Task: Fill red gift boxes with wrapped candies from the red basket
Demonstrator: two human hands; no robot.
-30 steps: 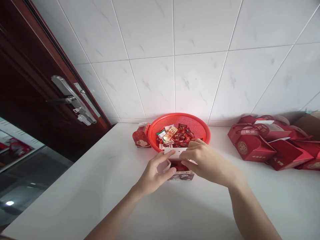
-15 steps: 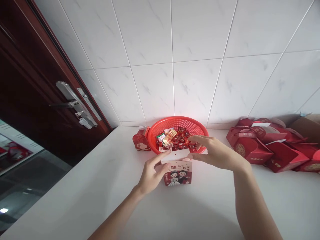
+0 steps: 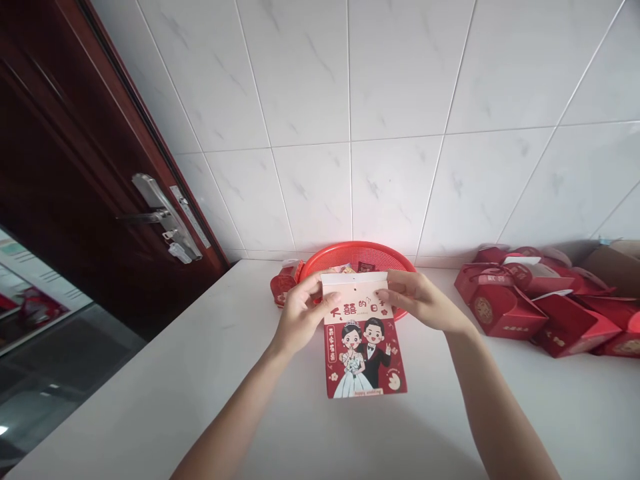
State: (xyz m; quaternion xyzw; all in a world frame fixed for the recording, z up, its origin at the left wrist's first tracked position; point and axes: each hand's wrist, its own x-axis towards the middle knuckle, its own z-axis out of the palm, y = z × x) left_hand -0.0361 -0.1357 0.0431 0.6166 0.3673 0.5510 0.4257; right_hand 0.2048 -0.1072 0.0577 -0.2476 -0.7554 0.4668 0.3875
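A red and cream paper box [image 3: 367,353] printed with a cartoon couple is held up above the white table, its printed face towards me. My left hand [image 3: 300,312] pinches its upper left edge, thumb on the front. On the upper right edge, my right hand [image 3: 423,300] grips it the same way. Behind the box stands a red mesh basket [image 3: 345,249], and a few wrapped sweets [image 3: 367,267] show over the box's top. The rest of the basket's contents is hidden.
A small red box [image 3: 283,287] stands left of the basket. Several red boxes [image 3: 515,310] are piled at the right, by a brown cardboard box [image 3: 615,267]. A tiled wall [image 3: 390,193] backs the white table [image 3: 200,373]; a dark door [image 3: 95,147] is at the left.
The box has been lifted and tilted so its whole front shows, now covering most of the sweets. My right hand has closed on its top right edge. The view has shifted slightly.
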